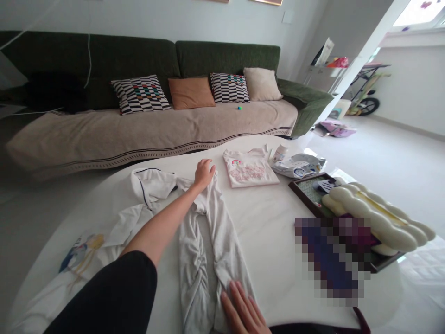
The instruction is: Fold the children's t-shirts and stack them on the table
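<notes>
A pair of light grey pants [225, 227] lies lengthwise on the white table, its waist away from me and its legs towards me. At the waist, my left hand [204, 174] rests on the cloth with fingers loosely bent and apart. My right hand [243, 308] lies flat on the lower part of the right-hand leg, fingers stretched out. The other leg is wrinkled. To the left, partly behind my left arm, spreads a white garment [149, 183] with dark trim and a printed picture. A folded pale pink shirt [248, 167] sits beyond the pants on the right.
On the table's right stand a dark tray [304, 197] with a cream cloud-shaped box [375, 213], a crinkled white packet [301, 164] and a small white bottle [280, 152]. A blurred-out patch covers something near the tray. A green sofa [225, 55] with cushions runs behind the table [274, 260].
</notes>
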{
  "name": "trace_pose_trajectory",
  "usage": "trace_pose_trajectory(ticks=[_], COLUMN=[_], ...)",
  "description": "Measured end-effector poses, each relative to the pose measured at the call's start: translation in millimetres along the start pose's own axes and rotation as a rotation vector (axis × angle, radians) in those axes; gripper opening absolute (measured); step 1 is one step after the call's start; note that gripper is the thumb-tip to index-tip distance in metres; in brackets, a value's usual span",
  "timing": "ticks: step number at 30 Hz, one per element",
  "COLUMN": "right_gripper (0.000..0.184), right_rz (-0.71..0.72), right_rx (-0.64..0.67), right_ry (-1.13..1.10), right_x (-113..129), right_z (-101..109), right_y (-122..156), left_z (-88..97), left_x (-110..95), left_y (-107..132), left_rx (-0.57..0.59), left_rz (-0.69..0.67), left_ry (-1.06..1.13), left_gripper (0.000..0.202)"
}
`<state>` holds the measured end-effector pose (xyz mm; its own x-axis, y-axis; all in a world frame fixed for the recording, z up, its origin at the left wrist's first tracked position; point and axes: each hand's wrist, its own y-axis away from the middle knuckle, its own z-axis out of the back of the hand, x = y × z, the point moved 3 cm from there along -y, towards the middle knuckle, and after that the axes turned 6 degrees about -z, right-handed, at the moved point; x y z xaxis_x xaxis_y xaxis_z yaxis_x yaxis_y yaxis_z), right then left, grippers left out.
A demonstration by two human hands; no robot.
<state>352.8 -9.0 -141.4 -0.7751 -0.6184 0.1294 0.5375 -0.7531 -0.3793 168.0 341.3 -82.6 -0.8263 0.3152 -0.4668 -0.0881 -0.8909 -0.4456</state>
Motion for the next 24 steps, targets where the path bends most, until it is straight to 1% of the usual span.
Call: trace_pose_trajectory(ticks=[1, 2, 3, 4, 6, 7, 9, 12, 14, 16, 19, 22, 24], right_gripper=[0.059, 0.058, 0.057, 0.056, 0.055, 0.055, 0.057, 0.062, 0.067, 0.07, 0.073, 0.08, 0.079], right_rz=[0.005, -0.027, -0.085, -0.148, -0.252, -0.282, -0.32, -0.357, -0.367, -0.363, -0.327, -0.211, -0.102], right_rx=[0.021, 0.045, 0.071, 0.102, 0.182, 0.222, 0.295, 0.332, 0.343, 0.357, 0.333, 0.252, 0.217], right_ry=[-0.015, -0.025, -0.032, -0.041, -0.076, -0.099, -0.136, -0.146, -0.129, -0.105, -0.068, -0.06, -0.088], right_x=[-4.2, -8.3, -12.1, -14.9, -17.7, -17.8, -17.3, -16.1, -13.2, -6.7, 9.6, 26.7, 31.6], right_z=[8.7, 16.7, 22.9, 26.5, 23.9, 18.4, 2.8, -14.8, -16.9, -13.2, -4.4, 4.5, 12.8], right_y=[-8.5, -19.3, -32.0, -45.5, -71.7, -82.8, -97.7, -102.7, -97.3, -85.6, -54.3, -12.7, 10.8], left_z=[6.8, 11.5, 13.8, 14.0, 10.0, 7.0, 1.3, -3.6, -3.6, -1.6, 2.3, 9.3, 16.7], left_x=[-8.4, -15.5, -20.0, -21.7, -17.5, -13.3, -5.5, -0.5, -0.7, -2.1, -6.1, -17.6, -34.1], left_y=[6.4, 15.0, 25.3, 36.6, 59.2, 68.9, 82.8, 89.9, 89.7, 87.9, 84.2, 86.5, 99.2], left_rx=[0.003, 0.048, 0.13, 0.228, 0.413, 0.474, 0.528, 0.544, 0.564, 0.581, 0.59, 0.556, 0.515], left_rz=[-0.109, -0.202, -0.256, -0.265, -0.182, -0.119, -0.029, -0.008, -0.005, -0.002, 0.017, 0.06, 0.041], left_ry=[-0.011, -0.024, -0.042, -0.072, -0.152, -0.191, -0.249, -0.287, -0.29, -0.283, -0.255, -0.231, -0.209], left_gripper=[0.037, 0.038, 0.042, 0.046, 0.057, 0.063, 0.07, 0.074, 0.074, 0.074, 0.078, 0.076, 0.072])
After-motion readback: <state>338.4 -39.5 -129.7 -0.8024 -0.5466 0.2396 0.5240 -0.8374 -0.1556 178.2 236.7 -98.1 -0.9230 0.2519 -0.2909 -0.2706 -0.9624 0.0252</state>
